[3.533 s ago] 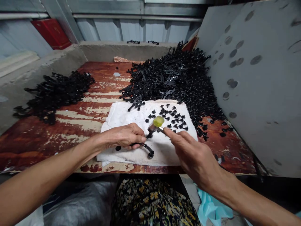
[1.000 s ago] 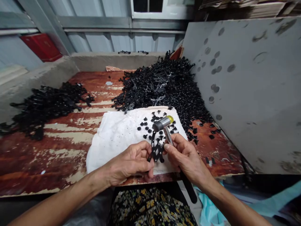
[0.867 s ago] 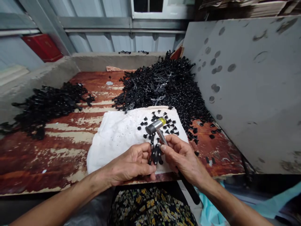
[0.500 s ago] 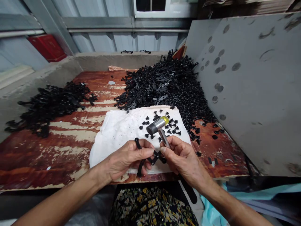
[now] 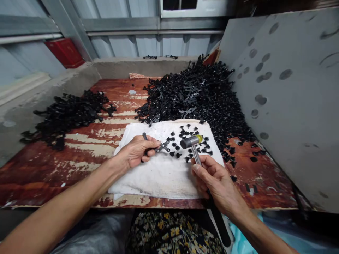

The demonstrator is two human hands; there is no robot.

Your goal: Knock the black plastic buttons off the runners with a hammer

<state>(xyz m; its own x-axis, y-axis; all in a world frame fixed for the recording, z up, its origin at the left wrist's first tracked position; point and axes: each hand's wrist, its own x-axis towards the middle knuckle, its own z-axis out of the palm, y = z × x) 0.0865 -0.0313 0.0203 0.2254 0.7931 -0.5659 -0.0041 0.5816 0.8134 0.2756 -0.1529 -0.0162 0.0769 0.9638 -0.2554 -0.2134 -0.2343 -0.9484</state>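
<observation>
My left hand (image 5: pixel 140 150) is closed on a black jointed linkage piece (image 5: pixel 162 147), whose crossed end sticks out to the right over a folded white cloth (image 5: pixel 156 183). One more arm of it pokes up behind the fingers; the rest is hidden in the hand. My right hand (image 5: pixel 212 180) grips a small mallet (image 5: pixel 191 141) by its handle. The mallet's head has a dark grey face on the left and a yellow one on the right, raised above the cloth. Several small black round-headed pegs (image 5: pixel 178 155) lie scattered on the cloth between and behind my hands.
A big heap of black linkage strips and pegs (image 5: pixel 185 91) fills the back right of the worn red-brown table (image 5: pixel 87 169). At the left lies a smaller pile of black linkage pieces (image 5: pixel 71 113). A grey spotted panel (image 5: pixel 291 106) borders the right side.
My hands have moved apart: the left carried the linkage piece left and away from me over the cloth, while the right still holds the mallet. The view has shifted slightly.
</observation>
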